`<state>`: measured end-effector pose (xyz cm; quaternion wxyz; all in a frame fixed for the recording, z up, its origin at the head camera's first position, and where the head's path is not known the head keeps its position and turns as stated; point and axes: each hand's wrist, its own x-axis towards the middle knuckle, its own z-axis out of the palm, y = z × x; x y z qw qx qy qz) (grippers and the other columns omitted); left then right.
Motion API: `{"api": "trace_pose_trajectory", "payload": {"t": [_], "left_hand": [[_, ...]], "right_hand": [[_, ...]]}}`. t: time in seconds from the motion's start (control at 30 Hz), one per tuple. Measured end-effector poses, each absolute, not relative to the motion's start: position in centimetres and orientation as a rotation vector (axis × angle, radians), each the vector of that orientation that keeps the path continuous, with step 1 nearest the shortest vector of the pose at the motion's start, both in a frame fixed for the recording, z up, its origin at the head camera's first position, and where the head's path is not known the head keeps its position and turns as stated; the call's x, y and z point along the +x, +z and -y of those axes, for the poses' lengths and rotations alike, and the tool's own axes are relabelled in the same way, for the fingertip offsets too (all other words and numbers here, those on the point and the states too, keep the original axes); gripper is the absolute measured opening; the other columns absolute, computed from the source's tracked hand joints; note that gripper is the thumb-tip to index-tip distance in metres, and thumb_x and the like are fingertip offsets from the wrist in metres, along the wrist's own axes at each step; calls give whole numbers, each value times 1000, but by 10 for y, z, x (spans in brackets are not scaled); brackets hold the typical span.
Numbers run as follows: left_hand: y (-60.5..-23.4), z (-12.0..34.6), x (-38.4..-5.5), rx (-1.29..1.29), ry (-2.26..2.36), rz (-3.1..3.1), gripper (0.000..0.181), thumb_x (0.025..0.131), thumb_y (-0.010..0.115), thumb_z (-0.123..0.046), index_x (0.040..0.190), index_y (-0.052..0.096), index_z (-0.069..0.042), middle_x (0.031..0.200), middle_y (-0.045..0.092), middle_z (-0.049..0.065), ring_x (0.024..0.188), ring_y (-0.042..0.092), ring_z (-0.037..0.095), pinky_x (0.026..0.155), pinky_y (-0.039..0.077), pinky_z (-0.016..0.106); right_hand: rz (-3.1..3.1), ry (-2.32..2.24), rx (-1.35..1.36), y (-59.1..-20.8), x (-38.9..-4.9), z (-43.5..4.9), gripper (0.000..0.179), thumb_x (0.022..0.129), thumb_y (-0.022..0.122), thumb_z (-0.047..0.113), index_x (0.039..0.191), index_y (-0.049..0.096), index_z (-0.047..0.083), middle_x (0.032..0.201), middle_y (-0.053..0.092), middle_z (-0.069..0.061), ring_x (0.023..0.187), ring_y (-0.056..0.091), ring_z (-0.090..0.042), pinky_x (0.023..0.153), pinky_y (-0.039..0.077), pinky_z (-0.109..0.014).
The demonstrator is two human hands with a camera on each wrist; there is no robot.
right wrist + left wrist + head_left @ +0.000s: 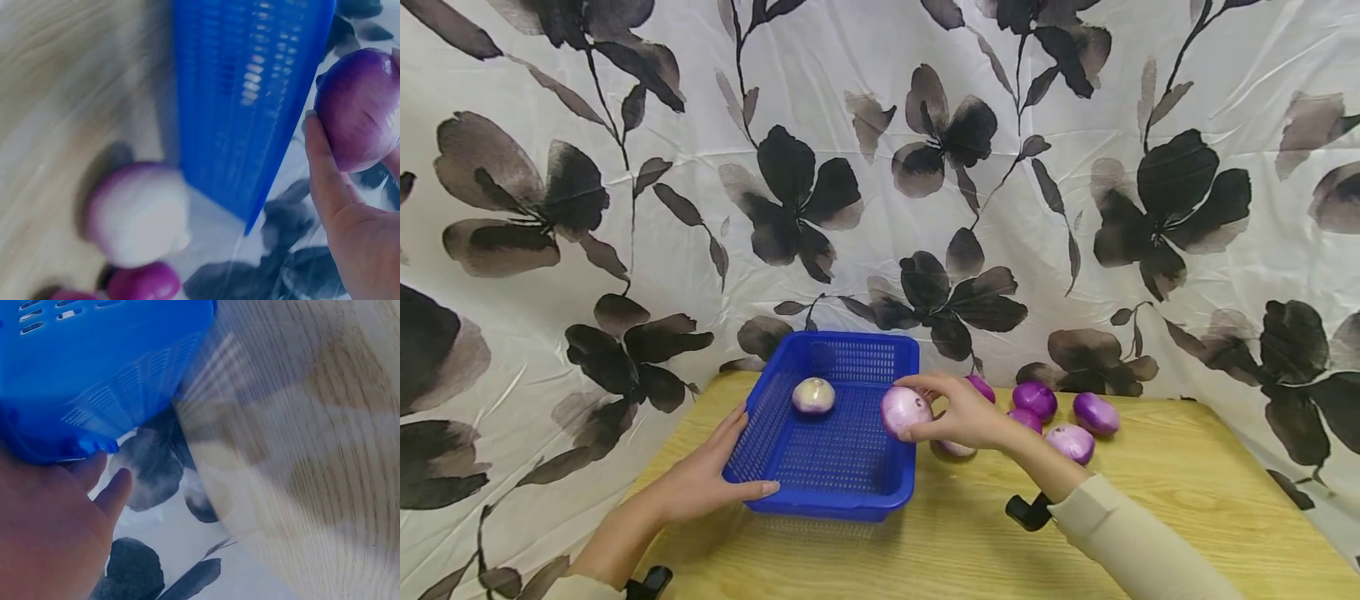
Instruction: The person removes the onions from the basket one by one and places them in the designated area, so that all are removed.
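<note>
A purple-and-white onion [904,412] is pinched between the thumb and fingers of my right hand [964,414], raised at the right rim of a blue plastic basket [827,503]. The right wrist view shows this onion [359,112] above the basket's side wall [244,106]. My left hand [703,477] holds the basket's near left corner, thumb over the front rim and fingers along the outer left side. Inside the basket, toward the back left, sits a pale onion [813,396].
Several purple onions lie on the wooden table [970,533] right of the basket, among them a dark one [1034,402], a paler one [1070,443] and one farther right [1096,414]. Another pale onion [140,212] lies beside the basket. A floral cloth [865,208] hangs behind the table.
</note>
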<state>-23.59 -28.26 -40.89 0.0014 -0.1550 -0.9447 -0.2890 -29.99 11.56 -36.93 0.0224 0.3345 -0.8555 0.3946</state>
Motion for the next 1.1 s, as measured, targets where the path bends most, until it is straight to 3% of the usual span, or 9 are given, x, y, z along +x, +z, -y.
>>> {"api": "trace_pose_trajectory", "payload": {"t": [0.13, 0.37, 0.7, 1.1], "left_hand": [[-408, 282, -234, -468, -913, 2972, 123, 82, 78, -59, 163, 7, 0, 170, 4, 21, 151, 16, 54, 107, 29, 76], [-409, 283, -235, -444, -915, 2987, 123, 83, 78, -59, 164, 6, -1, 170, 5, 22, 150, 18, 55, 107, 31, 76], [-411, 284, -235, -449, -909, 2980, 125, 82, 78, -61, 163, 6, 0, 170, 5, 23, 150, 18, 54, 107, 30, 76], [-412, 283, -236, -456, -890, 2980, 125, 81, 77, -64, 164, 6, -1, 170, 5, 22, 149, 20, 54, 107, 31, 75]], "right_hand": [[2646, 1292, 1018, -374, -296, -136, 68, 78, 90, 32, 139, 64, 15, 123, 67, -3, 103, 62, -22, 85, 55, -37], [2700, 1283, 1031, -383, -289, -162, 65, 80, 87, 32, 138, 64, 15, 117, 65, 0, 107, 62, -24, 85, 55, -35], [2730, 1220, 1166, -420, -283, -174, 63, 83, 85, 29, 137, 63, 8, 127, 66, -5, 104, 62, -24, 87, 55, -47], [2901, 1227, 1316, -439, -280, -181, 71, 89, 82, 30, 147, 51, 2, 135, 63, -12, 116, 64, -31, 97, 54, -42]]}}
